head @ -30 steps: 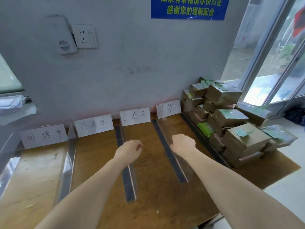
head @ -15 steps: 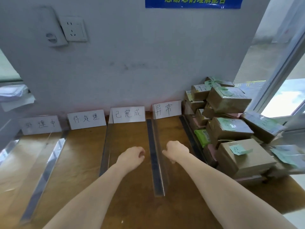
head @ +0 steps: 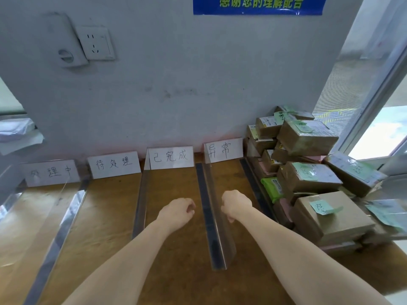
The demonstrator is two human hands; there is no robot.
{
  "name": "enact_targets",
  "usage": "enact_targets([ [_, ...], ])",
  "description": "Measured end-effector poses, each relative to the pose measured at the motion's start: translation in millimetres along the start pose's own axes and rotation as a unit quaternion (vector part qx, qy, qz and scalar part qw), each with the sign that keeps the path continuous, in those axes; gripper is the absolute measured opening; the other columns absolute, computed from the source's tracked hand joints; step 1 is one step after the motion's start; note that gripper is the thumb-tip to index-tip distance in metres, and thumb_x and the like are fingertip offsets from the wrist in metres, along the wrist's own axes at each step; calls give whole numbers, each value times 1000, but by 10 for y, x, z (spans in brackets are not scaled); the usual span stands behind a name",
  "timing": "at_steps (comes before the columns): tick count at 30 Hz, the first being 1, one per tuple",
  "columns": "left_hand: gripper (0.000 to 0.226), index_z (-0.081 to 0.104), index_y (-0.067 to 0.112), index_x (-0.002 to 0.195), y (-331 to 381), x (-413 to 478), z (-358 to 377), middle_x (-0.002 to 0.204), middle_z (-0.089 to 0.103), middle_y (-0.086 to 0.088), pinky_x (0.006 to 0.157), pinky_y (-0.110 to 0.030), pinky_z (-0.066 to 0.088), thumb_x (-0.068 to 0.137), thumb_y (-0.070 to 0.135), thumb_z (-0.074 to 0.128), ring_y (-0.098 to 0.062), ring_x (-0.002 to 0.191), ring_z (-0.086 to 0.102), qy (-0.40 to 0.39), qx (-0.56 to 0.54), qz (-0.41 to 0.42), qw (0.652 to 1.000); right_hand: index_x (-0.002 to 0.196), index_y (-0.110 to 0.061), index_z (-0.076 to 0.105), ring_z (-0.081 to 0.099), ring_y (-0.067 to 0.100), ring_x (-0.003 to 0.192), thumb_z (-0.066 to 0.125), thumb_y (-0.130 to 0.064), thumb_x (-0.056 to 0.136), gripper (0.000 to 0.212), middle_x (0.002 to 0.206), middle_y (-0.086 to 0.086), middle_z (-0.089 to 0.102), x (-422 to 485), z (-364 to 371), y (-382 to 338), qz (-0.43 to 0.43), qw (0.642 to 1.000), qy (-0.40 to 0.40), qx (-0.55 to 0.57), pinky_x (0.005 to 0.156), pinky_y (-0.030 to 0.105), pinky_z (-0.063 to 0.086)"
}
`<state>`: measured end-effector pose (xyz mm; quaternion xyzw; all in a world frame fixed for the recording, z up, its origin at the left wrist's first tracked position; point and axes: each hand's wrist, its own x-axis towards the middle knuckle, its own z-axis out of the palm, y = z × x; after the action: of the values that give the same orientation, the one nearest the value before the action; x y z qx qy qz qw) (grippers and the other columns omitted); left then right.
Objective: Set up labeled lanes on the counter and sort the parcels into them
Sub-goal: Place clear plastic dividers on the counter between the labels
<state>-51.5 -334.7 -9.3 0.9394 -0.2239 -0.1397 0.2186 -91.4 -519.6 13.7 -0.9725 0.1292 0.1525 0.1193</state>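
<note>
Several white hand-written label cards lean against the wall at the back of the wooden counter (head: 176, 271): one at far left (head: 51, 172), then one (head: 114, 164), one (head: 170, 157) and one (head: 223, 150). Clear plastic dividers (head: 214, 219) run from the cards toward me and mark off lanes. A pile of brown taped parcels (head: 308, 179) with green notes is stacked at the right. My left hand (head: 176, 211) hovers over the third lane, fingers curled, holding nothing. My right hand (head: 236, 204), also a loose fist, is right beside the divider next to it.
A wall socket (head: 97, 44) and a blue sign (head: 257, 4) are on the grey wall. A glass door or window (head: 374, 128) stands at right behind the parcels. White papers (head: 17, 133) lie on a ledge at far left.
The view has tilted down and shifted right, bringing the parcel pile closer. Both hands kept their curled poses over the lanes, drawing slightly closer together by the divider.
</note>
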Motion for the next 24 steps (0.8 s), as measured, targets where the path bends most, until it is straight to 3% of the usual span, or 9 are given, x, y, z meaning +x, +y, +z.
enact_targets([
  [6, 25, 57, 23, 122, -74, 29, -8, 121, 60, 4, 84, -21, 53, 98, 26, 49, -11, 103, 59, -9, -1, 6, 1000, 91, -15, 58, 67, 14, 64, 56, -17, 96, 5, 75, 3, 64, -3, 8, -44, 6, 1000, 3, 12, 72, 28, 58],
  [13, 27, 57, 22, 123, -95, 67, -31, 122, 60, 3, 88, -23, 51, 98, 25, 49, -12, 107, 59, -10, -4, 21, 1000, 92, -15, 54, 68, 13, 64, 56, -17, 96, 5, 75, 4, 65, -7, 14, -98, 22, 999, -17, 37, 62, 23, 53],
  [18, 27, 57, 21, 123, -127, 81, -35, 122, 61, 3, 87, -22, 51, 97, 24, 50, -11, 106, 59, -16, -7, 25, 1000, 105, -12, 58, 70, 14, 65, 55, -17, 97, 10, 78, 5, 68, -14, 18, -148, 20, 998, -27, 47, 70, 26, 57],
  [24, 27, 57, 21, 123, -156, 76, -54, 121, 61, 3, 85, -21, 50, 98, 23, 49, -11, 105, 59, -23, -5, 33, 999, 93, -16, 55, 67, 13, 60, 53, -23, 98, 9, 72, 2, 64, -31, -7, -119, 34, 999, -17, 26, 56, 22, 50],
])
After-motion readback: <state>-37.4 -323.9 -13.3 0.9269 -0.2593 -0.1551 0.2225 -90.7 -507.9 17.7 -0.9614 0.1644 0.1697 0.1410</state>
